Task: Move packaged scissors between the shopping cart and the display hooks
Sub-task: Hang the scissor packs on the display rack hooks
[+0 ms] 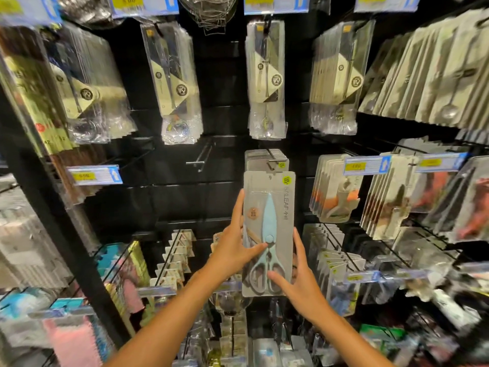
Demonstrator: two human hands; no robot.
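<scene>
Head view: left hand (232, 245) and right hand (299, 282) both grip one packaged scissors (268, 229), fingers wrapped on its side edges, held upright just under the display hook (272, 162) already carrying matching packs, hanging apparently unfinished; cart unseen.

Shop aisle: price tags (94, 175), hooked packages (266, 78).

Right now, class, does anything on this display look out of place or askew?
One bare hook juts out left of the scissors pack that both hands hold. The spoon packs above it hang tilted. Nothing looks damaged.
</scene>
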